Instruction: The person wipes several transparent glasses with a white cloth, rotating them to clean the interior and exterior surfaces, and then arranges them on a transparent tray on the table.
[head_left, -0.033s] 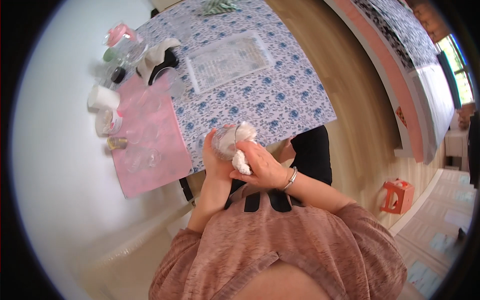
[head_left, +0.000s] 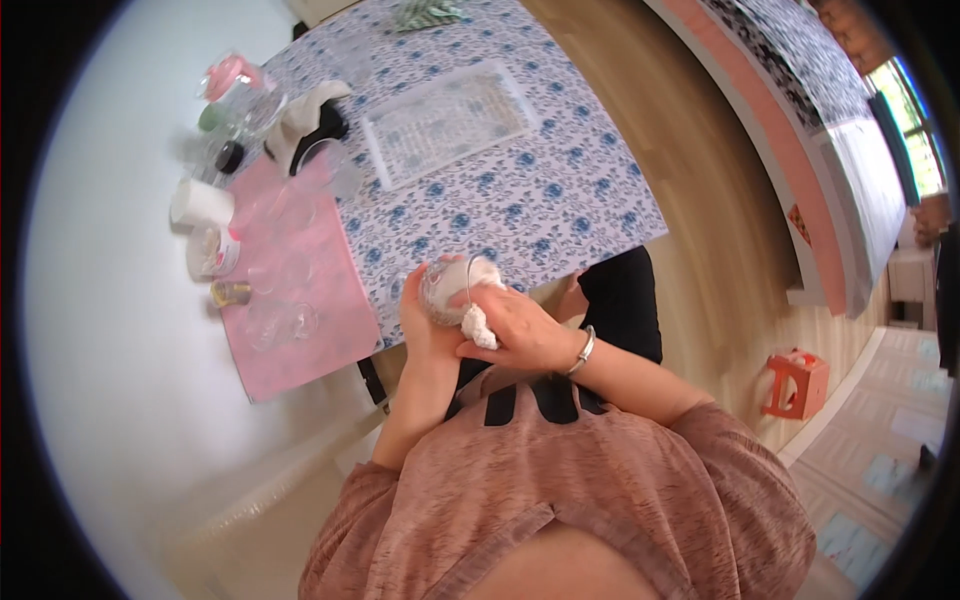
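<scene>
A clear, round-mouthed glass cup [head_left: 443,294] is clasped in the left hand [head_left: 424,326], at the near edge of the blue-and-white floral table [head_left: 570,205]; a crumpled white cloth [head_left: 480,328], pinched by the right hand [head_left: 522,332], has been pushed deeper inside; the inner wall is probably now reached.

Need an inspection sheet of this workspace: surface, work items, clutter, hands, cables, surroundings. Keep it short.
Surface: table with blue floral covering; pink mat at left.
Work items: clear glass; crumpled white cloth at its mouth.
Clutter: clear glassware on the mat; white roll; pink-lidded jar; shallow translucent tray.
Hands: left hand holds the glass; right hand holds the cloth.
Cables: nothing seen.
Surroundings: wood-look floor; orange-red stool at right.
</scene>
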